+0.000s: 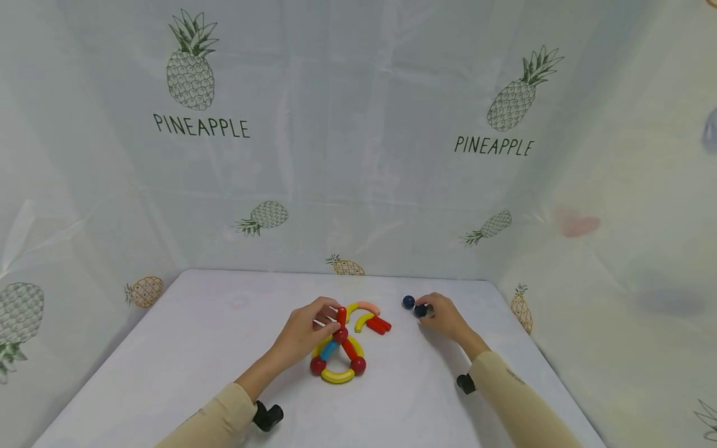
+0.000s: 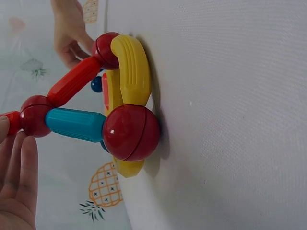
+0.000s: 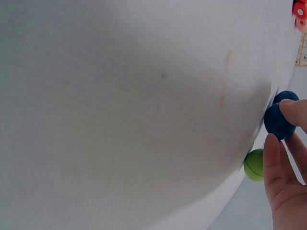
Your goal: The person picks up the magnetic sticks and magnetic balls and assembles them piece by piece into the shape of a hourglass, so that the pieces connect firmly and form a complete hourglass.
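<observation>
My left hand (image 1: pixel 302 333) pinches a short red magnetic rod (image 1: pixel 342 316) that stands on top of a ball-and-rod frame. Under that rod sits a red ball (image 2: pixel 36 116), from which a blue rod (image 2: pixel 76 124) and a second red rod (image 2: pixel 74 81) slope down. They end at two lower red balls (image 2: pixel 132 132), joined by yellow curved rods (image 1: pixel 338 377) lying on the table. At the right, my right hand (image 1: pixel 442 318) holds a dark blue ball (image 3: pixel 279 122) between thumb and fingers. Another dark blue ball (image 1: pixel 408 302) is beside it, and a green ball (image 3: pixel 254 165) lies close to the fingers.
Behind the frame lie loose red rods (image 1: pixel 378 325), a yellow curved rod (image 1: pixel 363 322) and a pink curved rod (image 1: pixel 368 307). The white table (image 1: pixel 213 336) meets a pineapple-print curtain (image 1: pixel 347 155) at its back and sides.
</observation>
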{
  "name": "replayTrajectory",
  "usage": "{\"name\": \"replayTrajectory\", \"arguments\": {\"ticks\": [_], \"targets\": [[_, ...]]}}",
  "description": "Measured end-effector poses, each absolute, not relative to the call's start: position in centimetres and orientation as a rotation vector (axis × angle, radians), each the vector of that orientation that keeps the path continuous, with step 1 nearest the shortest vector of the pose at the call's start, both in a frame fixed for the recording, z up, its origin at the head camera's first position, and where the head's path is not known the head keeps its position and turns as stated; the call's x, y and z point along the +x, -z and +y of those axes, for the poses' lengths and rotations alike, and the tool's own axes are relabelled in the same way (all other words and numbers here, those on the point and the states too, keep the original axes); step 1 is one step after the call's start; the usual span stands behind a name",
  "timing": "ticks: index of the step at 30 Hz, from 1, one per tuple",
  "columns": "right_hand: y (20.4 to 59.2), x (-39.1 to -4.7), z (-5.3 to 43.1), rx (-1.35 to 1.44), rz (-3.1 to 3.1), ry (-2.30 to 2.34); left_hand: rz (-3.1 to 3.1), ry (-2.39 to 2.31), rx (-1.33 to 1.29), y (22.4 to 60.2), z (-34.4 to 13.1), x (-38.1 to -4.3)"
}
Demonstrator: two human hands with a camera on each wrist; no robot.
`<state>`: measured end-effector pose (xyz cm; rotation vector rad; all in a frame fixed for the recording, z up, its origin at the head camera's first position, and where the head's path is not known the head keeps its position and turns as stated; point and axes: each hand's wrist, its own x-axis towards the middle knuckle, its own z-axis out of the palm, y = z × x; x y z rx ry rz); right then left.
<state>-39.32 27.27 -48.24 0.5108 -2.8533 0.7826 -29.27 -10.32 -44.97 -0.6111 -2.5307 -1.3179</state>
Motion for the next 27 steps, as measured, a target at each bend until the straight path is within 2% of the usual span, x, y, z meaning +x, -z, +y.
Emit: {"name": "replayTrajectory", "arguments": {"ticks": [18,27], "targets": [[48.3,-38.4,27.2,0.499,-2.896,-0.858,-2.527,1.323,-0.619,44.8,-10.3,-29.2],[47.6,-37.7,26.4,0.586,-2.883,-0.919,-2.536,1.327,-0.617,44.9,-10.4,-29.2]]}}
